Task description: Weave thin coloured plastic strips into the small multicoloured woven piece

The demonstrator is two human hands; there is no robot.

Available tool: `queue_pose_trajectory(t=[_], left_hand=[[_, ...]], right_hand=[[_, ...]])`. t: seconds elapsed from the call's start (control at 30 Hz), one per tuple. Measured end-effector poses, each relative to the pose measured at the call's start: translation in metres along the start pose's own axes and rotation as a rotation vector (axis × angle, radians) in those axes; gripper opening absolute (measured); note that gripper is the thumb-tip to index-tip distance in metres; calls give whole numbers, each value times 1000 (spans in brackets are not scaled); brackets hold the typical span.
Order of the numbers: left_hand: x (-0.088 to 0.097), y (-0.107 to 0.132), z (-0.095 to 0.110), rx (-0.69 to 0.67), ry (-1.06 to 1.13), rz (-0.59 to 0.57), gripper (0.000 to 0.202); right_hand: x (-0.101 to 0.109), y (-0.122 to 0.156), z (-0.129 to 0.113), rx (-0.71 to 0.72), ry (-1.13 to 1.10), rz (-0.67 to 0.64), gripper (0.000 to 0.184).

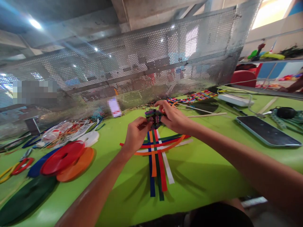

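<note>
Near the middle of the green tabletop (pixel 194 164), I have flat coloured strips (pixel 162 170) crossed into a small grid. That much of the weave looks done, as far as I can judge; the long ends running toward the near edge hang separate and loose, and those spreading left and right are not worked in either, so most of their length seems left to do. Just beyond the grid, a small dark piece (pixel 155 118) sits between my two hands, over the far ends of the strips. My left hand (pixel 137 132) has its thumb and fingers narrowed in a pinch at its left side; my right hand (pixel 175 118) bends its fingers onto its right side, one finger raised. It is blurred there, so I cannot tell whether the dark piece joins the strips or only overlaps them. A red roll (pixel 52 160) and an orange roll (pixel 81 164) lie well to the left, a phone (pixel 267 130) to the right.
</note>
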State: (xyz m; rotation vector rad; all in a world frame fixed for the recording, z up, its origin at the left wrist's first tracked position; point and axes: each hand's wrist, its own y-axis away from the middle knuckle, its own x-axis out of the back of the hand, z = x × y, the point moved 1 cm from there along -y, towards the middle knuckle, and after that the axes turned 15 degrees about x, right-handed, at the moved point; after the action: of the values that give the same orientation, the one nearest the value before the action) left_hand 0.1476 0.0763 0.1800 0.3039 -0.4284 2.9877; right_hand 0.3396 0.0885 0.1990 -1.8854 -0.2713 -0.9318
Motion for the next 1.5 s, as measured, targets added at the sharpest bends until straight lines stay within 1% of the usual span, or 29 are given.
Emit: queue_pose_trajectory(t=[0.1, 0.27, 0.33, 0.43, 0.6, 0.8, 1.13, 1.37, 1.5], left_hand=[[0, -1, 2, 25, 30, -21, 38], [1, 0, 5, 24, 30, -20, 36], [0, 0, 4, 25, 27, -17, 37], [-1, 0, 3, 49, 58, -14, 41], [-3, -1, 1, 86, 139, -2, 48], [-1, -3, -1, 82, 126, -8, 43], [-1, -3, -3, 121, 187, -10, 43], [-2, -3, -3, 108, 199, 1, 42], [-2, -2, -1, 97, 186, 15, 41]], right_hand=[[-2, 0, 2, 6, -22, 16, 44], [-5, -1, -2, -51, 46, -58, 30], [-6, -1, -2, -66, 38, -50, 24], [-7, -2, 0, -79, -20, -4, 20], [-6, -3, 6, -47, -111, 67, 26], [-4, -3, 9, -38, -150, 52, 30], [-9, -2, 10, -118, -45, 51, 30], [-10, -3, 12, -83, -137, 99, 31], [-11, -2, 11, -72, -149, 83, 29]])
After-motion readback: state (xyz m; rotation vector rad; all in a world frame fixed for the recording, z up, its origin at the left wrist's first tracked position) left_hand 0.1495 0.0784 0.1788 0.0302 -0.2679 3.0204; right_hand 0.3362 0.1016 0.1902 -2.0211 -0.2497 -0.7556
